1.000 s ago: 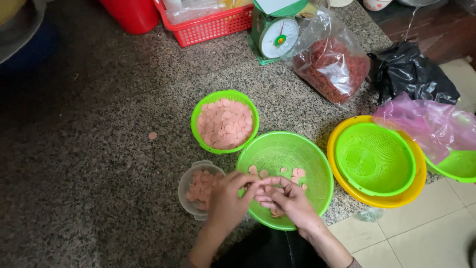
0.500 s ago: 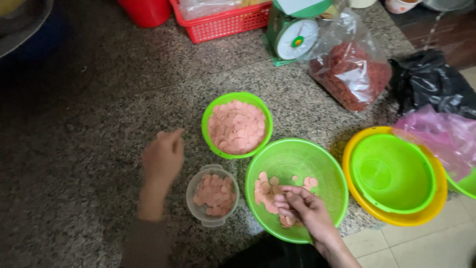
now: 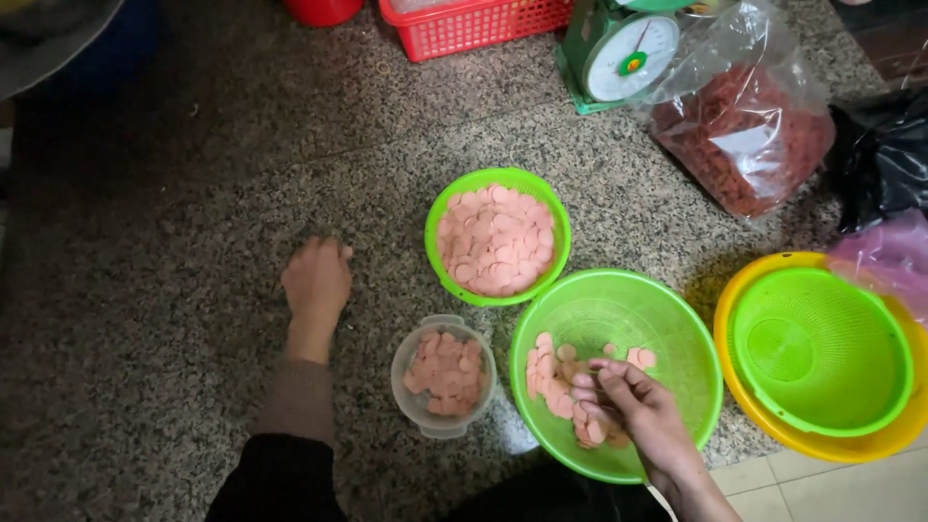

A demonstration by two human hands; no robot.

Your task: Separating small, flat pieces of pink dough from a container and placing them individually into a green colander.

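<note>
Thin pink slices point(image 3: 556, 382) (judged soft, slippery, best pinched edgewise) are gripped by the right hand point(image 3: 628, 411); the left hand point(image 3: 314, 280) is loosely curled, empty.

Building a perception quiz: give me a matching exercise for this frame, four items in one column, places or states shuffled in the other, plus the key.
Items:
1. small green bowl
2. clear plastic cup
3. left hand
4. right hand

Places or states:
A. inside the large green bowl, on the pink slices
B. heaped full of pink slices
C. resting on the granite floor
D. between the two hands, partly filled

Pairs: 1-B, 2-D, 3-C, 4-A
</note>
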